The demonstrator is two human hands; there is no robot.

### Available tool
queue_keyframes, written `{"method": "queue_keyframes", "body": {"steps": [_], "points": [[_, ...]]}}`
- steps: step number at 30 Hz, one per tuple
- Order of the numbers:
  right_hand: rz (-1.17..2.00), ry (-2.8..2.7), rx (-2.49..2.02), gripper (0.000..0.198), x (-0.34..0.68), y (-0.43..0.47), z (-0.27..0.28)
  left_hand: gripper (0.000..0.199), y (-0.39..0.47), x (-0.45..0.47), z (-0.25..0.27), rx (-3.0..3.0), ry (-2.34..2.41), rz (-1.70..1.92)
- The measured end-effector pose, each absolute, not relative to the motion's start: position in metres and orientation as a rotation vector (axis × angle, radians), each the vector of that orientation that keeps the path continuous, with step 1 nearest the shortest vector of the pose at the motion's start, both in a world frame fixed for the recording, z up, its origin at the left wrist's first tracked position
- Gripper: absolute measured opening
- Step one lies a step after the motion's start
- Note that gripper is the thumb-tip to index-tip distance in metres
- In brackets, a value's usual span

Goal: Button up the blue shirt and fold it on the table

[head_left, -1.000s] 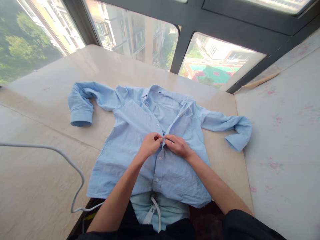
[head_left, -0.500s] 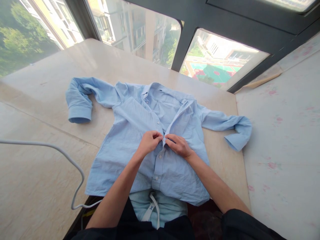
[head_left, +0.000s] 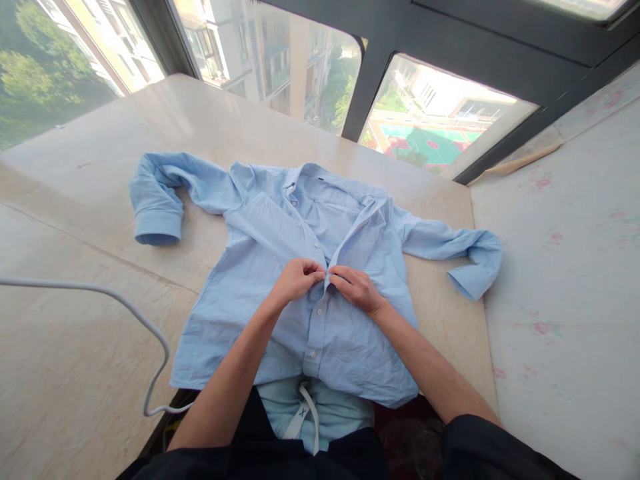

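Note:
A light blue button-up shirt (head_left: 250,307) lies face up, collar away from me, its sleeves bent out to both sides. The upper front is parted in a V; the lower front is closed, with two buttons showing on the placket (head_left: 317,333). At the bottom of the V, my left hand (head_left: 299,277) pinches the shirt's front edge. My right hand (head_left: 356,288) grips the other front edge from the right, its fingertips almost meeting the left ones. The button between my fingertips is mostly hidden.
The shirt rests on a beige stone windowsill (head_left: 75,233). A grey cable (head_left: 125,305) curves across it at the left. Dark-framed windows (head_left: 380,87) stand along the back, and a flower-patterned wall (head_left: 565,300) borders the right side.
My fingertips have shifted very slightly closer together at the front edge. The shirt lies as before; the view has moved a touch.

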State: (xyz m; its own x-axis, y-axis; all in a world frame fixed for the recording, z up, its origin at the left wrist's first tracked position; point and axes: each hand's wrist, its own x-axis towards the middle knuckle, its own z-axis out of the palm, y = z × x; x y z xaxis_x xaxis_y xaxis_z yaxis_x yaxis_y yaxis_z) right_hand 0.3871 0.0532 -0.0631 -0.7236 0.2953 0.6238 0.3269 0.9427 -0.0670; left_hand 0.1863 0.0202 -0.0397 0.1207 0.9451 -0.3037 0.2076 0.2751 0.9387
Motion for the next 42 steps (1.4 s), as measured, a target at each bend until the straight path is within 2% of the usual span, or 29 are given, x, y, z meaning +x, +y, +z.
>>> {"method": "queue_keyframes", "body": {"steps": [15,22,27,34,42], "points": [[-0.007,-2.347,-0.533,0.018,0.389,0.055,-0.07,0.02,0.011,0.197,-0.037,1.214,1.504,0.884],[0.028,-2.298,-0.551,0.009,0.388,0.056,-0.074,0.038,-0.004,0.204,-0.043,1.23,1.532,0.963],[0.081,-2.344,-0.603,0.006,0.387,0.056,-0.073,0.021,-0.005,0.206,-0.041,1.382,1.604,0.932],[0.1,-2.386,-0.634,0.011,0.387,0.057,-0.073,0.021,-0.007,0.212,-0.046,1.521,1.75,0.891],[0.103,-2.357,-0.613,0.011,0.383,0.056,-0.068,0.023,-0.004,0.211,-0.038,1.245,1.603,0.979]]}}
